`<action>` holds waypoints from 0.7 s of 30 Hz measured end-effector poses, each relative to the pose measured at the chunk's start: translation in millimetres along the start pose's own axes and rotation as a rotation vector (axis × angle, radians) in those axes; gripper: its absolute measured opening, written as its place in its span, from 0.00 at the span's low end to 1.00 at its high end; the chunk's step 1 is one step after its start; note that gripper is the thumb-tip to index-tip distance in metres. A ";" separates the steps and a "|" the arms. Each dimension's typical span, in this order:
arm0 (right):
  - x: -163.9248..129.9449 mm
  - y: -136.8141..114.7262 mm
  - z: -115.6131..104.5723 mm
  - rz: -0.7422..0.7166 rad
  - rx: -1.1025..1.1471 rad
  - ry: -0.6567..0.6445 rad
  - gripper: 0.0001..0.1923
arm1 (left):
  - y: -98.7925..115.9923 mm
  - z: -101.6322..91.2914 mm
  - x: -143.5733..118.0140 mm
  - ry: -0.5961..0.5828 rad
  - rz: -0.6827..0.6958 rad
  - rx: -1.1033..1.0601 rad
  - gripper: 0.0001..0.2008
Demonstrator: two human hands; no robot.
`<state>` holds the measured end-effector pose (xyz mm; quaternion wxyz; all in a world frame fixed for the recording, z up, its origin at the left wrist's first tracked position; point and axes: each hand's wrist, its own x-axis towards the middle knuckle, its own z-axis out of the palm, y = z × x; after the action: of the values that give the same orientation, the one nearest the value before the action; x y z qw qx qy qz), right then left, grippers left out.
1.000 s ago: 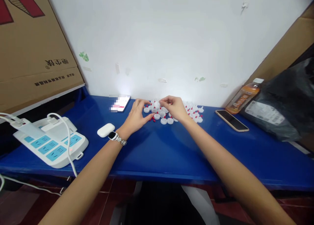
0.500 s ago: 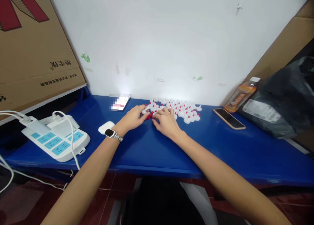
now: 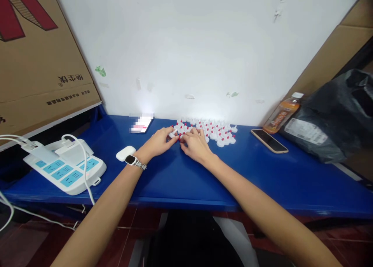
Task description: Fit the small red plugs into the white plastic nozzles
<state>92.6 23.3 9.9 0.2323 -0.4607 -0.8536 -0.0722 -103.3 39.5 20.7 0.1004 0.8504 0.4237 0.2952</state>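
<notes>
In the head view, the left hand and the right hand meet at the near left edge of a heap of small white caps with red tips, which lies on the blue table close to the wall. The left hand pinches one white cap between thumb and fingers, while the right hand rests curled with its fingertips among the caps, though what it grips I cannot tell. A white earbud case sits just beside the left wrist, a power strip far left, and a phone and bottle to the right.

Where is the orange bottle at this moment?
The orange bottle is at the table's far right, leaning by the wall, between the phone and the black bag.
</notes>
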 end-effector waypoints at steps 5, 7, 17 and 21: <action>-0.3 11.9 -9.9 0.247 0.559 0.274 0.07 | 7.8 2.2 0.2 0.005 0.020 -0.021 0.15; -0.3 14.8 -9.7 0.345 0.827 0.343 0.10 | 12.4 4.1 0.2 -0.006 0.019 -0.042 0.15; 1.3 -2.7 6.9 0.426 1.233 0.459 0.14 | 31.7 11.2 0.1 -0.083 0.031 -0.164 0.13; 0.6 -3.0 5.2 0.433 1.143 0.454 0.14 | 29.1 16.2 0.1 -0.062 0.027 -0.119 0.14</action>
<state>88.2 23.7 5.9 0.6244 -0.3995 -0.5751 0.3460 -74.5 22.8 19.9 0.1599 0.8573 0.3907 0.2947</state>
